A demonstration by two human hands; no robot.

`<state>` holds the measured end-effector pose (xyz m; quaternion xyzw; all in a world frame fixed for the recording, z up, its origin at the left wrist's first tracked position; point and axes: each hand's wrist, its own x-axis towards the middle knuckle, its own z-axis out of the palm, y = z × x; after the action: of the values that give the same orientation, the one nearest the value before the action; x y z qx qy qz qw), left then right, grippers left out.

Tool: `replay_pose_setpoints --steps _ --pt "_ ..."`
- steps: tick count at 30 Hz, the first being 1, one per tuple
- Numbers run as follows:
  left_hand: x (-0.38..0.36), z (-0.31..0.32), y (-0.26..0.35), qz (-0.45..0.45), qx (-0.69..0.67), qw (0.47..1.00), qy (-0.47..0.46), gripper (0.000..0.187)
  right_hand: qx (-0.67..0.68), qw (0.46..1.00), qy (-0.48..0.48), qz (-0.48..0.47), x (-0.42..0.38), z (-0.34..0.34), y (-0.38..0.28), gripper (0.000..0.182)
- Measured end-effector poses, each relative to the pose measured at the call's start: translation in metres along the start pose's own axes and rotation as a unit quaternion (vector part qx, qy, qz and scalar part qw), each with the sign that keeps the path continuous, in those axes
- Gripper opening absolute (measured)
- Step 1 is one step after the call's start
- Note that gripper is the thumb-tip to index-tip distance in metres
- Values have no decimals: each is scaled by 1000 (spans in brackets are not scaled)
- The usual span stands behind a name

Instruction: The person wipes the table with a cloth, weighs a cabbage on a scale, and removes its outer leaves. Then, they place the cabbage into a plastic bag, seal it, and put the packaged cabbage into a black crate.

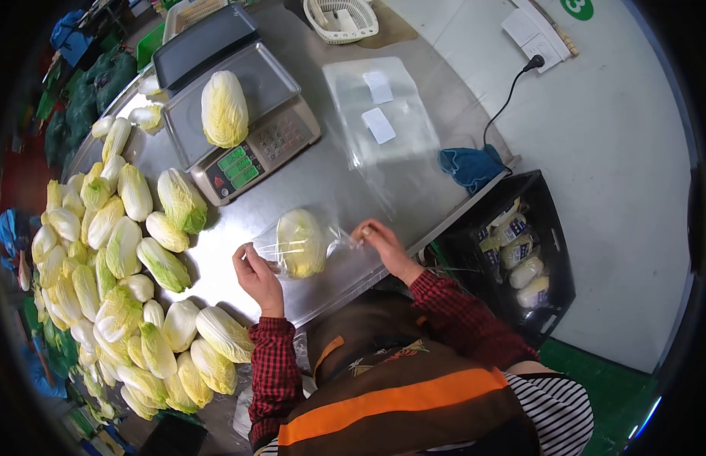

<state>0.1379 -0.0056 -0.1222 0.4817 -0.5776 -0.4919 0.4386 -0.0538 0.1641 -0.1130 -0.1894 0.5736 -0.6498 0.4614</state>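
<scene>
A napa cabbage [298,242] lies inside a clear plastic bag [339,240] on the metal table, close to its front edge. At the bag's left side, my left hand [256,272] pinches the film with its fingers closed. My right hand [382,242] grips the bag's gathered right end, drawn out away from the cabbage. Beyond the bag, a second napa cabbage [224,109] rests on the tray of a digital scale [277,144], whose green displays are lit.
Loose napa cabbages [123,247] are heaped on the left. Flat clear bags [383,114] with two white labels lie at the back. A black crate [554,251] of bagged cabbages stands right, near a blue cloth [471,167] and a white basket [341,21].
</scene>
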Motion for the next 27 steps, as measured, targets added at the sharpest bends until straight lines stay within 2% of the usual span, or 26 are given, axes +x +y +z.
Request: replay_pose_setpoints --steps 1,3,6,8,10,11,13,14,16,18,20,21,22,23,24,25,26,27 --pt "3 -2 2 -23 17 999 -24 21 1 1000 5 -2 0 1 2 12" --pt "6 -2 4 -55 59 996 -48 21 -118 989 -54 67 0 11 6 17" --pt "5 -3 -5 -43 97 993 -51 21 -51 994 -78 51 4 26 22 21" --pt "3 -3 -11 -46 97 993 -48 21 0 995 -63 81 5 29 24 21" --pt "1 -5 -17 -45 62 996 -36 21 -158 984 -74 -44 3 30 19 19" --pt "0 -4 -13 -48 64 996 -42 21 -157 984 -71 -42 1 31 18 19" --pt "-1 -6 -7 -76 35 995 -48 20 -206 977 44 -34 -2 33 17 18" --pt "-2 -7 -7 -102 5 994 -48 19 -206 977 48 -30 -1 34 17 18" --pt "-11 -7 -15 -93 13 994 -47 19 -213 961 171 -44 4 36 15 17" --pt "-16 -2 -13 -81 19 996 -43 18 -217 954 196 -63 12 43 18 15" --pt "-20 1 -11 -102 -19 994 -16 17 -371 875 234 -206 20 45 19 16" --pt "-19 0 -14 -82 14 996 -11 18 -375 874 233 -202 27 46 21 16" --pt "-18 -3 -19 -87 14 996 -10 18 -428 869 198 -148 34 47 24 17" --pt "-15 -7 -28 -127 43 991 -21 18 -476 859 162 -94 38 47 29 19" --pt "-12 -10 -41 -165 71 983 -32 18 -477 859 160 -94 41 43 40 19" --pt "-14 -15 -61 -200 72 975 -70 20 -521 844 115 -60 46 39 54 22" --pt "-11 -15 -66 -192 138 962 -135 23 -561 824 69 -26 49 38 60 24" --pt "-12 -18 -70 -148 181 959 -162 24 -559 826 66 -8 50 36 66 25"
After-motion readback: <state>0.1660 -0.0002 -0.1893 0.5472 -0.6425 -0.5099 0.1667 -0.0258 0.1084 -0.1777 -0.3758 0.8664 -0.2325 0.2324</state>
